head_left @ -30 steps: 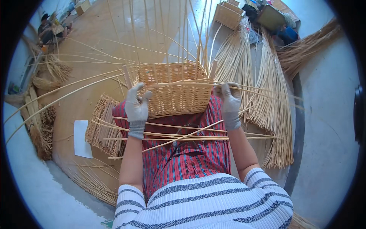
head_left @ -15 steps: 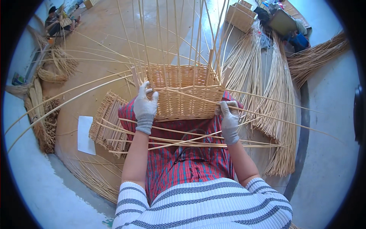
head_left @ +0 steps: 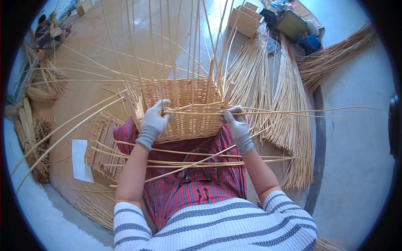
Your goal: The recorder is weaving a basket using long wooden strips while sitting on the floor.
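A partly woven wicker basket (head_left: pixel 188 127) rests across my lap, with long upright stakes (head_left: pixel 170 50) rising from its walls. My left hand (head_left: pixel 154 122), in a pale work glove, grips the front wall near its left end, fingers over the rim and thumb beside a weaving strand. At the front right corner my gloved right hand (head_left: pixel 237 125) pinches a long wicker rod (head_left: pixel 293 111) that runs along the front rim and sticks out far to the right. Wooden corner posts (head_left: pixel 229 91) stand at the basket's ends. Loose rods (head_left: pixel 197 164) lie across my lap below it.
Large bundles of wicker (head_left: pixel 289 138) lie to the right, and a darker bundle (head_left: pixel 335 58) beyond them. A slatted wicker piece (head_left: pixel 102 142) and a white sheet (head_left: pixel 81 161) are at left. Another person (head_left: pixel 50 33) sits far left. Long rods (head_left: pixel 67 119) stick out leftward.
My left hand has moved along the front rim toward the middle of the basket. My right hand's rod has swung up to nearly level along the rim. The whole view has shifted slightly.
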`<state>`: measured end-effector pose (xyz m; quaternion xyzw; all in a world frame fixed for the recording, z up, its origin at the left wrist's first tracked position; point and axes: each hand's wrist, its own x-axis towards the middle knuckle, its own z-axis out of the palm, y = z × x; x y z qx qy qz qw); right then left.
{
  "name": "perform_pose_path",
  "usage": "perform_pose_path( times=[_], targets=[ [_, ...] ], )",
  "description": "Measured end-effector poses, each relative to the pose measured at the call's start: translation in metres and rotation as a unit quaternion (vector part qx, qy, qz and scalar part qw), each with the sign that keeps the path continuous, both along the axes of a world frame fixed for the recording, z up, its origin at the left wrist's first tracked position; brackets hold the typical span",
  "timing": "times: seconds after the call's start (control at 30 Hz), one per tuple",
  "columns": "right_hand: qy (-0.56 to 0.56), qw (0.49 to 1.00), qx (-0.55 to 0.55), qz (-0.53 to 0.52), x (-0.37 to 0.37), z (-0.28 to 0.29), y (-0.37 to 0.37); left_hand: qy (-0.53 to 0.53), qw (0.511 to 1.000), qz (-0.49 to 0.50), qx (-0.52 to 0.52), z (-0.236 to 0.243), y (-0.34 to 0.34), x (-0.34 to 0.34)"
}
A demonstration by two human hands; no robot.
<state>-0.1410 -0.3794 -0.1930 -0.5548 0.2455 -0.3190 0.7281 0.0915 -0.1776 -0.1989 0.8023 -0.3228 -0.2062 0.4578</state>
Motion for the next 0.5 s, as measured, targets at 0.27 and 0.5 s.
perform_pose_path(
  times=[0.27,0.5],
  targets=[
    [-0.027,0.962,-0.267,-0.051,0.057,0.037,-0.008,0.050,0.988,0.003,-0.146,-0.020,-0.002,-0.007],
    [0.046,0.765,-0.641,-0.045,0.211,0.121,0.004,0.055,0.981,0.076,-0.171,-0.028,-0.024,-0.015]
  ],
)
